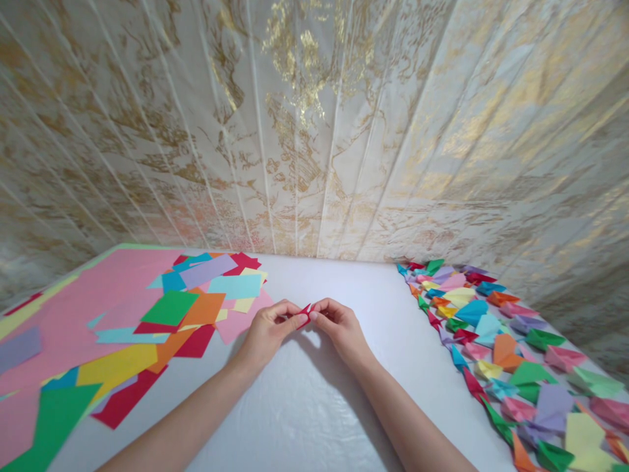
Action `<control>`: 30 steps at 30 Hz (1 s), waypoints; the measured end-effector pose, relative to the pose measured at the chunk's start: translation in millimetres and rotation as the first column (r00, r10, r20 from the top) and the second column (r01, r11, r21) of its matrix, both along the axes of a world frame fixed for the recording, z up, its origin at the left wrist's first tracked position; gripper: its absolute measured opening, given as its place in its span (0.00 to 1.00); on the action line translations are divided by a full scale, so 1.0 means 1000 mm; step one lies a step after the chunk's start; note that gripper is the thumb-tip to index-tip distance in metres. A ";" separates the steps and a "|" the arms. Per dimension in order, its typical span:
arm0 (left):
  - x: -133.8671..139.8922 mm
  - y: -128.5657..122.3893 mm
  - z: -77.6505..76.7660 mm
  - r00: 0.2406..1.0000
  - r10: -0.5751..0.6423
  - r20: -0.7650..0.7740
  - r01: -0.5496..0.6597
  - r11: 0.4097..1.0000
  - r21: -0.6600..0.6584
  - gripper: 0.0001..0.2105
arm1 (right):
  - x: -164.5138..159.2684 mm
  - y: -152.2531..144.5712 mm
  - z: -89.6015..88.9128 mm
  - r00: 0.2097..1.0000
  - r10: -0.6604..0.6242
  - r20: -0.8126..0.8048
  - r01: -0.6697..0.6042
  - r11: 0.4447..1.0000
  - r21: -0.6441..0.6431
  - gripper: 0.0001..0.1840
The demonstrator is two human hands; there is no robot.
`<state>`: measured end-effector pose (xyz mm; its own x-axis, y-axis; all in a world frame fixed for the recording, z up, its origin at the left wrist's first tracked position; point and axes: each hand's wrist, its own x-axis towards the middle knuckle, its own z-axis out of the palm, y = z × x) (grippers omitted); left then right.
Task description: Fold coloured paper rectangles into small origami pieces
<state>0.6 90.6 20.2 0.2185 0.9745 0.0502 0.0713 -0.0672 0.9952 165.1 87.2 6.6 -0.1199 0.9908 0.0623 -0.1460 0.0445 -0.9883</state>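
The small red folded paper points its tip toward the far side, its long axis apparently slanting from near left to far right, though the fingers hide much of it. It is held above the middle of the tabletop, between left hand and right hand. Both forearms angle inward from the near side, thumbs and curled fingers pinching the paper from either side. A pale sliver shows beside its red, pointed edge.
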 end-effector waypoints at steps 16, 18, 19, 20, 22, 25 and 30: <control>0.008 -0.003 -0.010 0.998 0.069 0.006 -0.069 0.998 0.011 0.12 | -0.009 -0.004 0.002 0.999 -0.025 0.033 0.025 1.000 0.005 0.19; 0.007 -0.002 -0.010 0.997 0.074 0.015 -0.074 0.997 0.004 0.13 | -0.009 -0.003 0.000 0.999 -0.031 0.039 0.031 1.000 -0.004 0.18; 0.007 -0.002 -0.011 0.997 0.076 0.020 -0.076 0.997 0.003 0.13 | -0.008 -0.003 -0.001 0.998 -0.033 0.044 0.033 0.999 -0.009 0.18; 0.007 -0.002 -0.010 0.997 0.076 0.023 -0.076 0.997 0.002 0.13 | -0.008 -0.003 -0.001 0.998 -0.034 0.050 0.035 0.999 -0.013 0.17; 0.007 -0.002 -0.010 0.997 0.074 0.026 -0.074 0.997 0.004 0.13 | -0.006 -0.002 -0.002 0.997 -0.036 0.067 0.037 0.999 -0.017 0.15; 0.006 -0.002 -0.007 0.997 0.072 0.025 -0.072 0.997 0.008 0.12 | -0.003 -0.002 -0.002 0.995 -0.029 0.097 0.030 1.000 -0.007 0.13; 0.002 -0.001 -0.002 0.997 0.075 0.010 -0.075 0.997 0.031 0.10 | 0.002 -0.002 0.003 0.990 -0.001 0.139 -0.001 1.000 0.013 0.11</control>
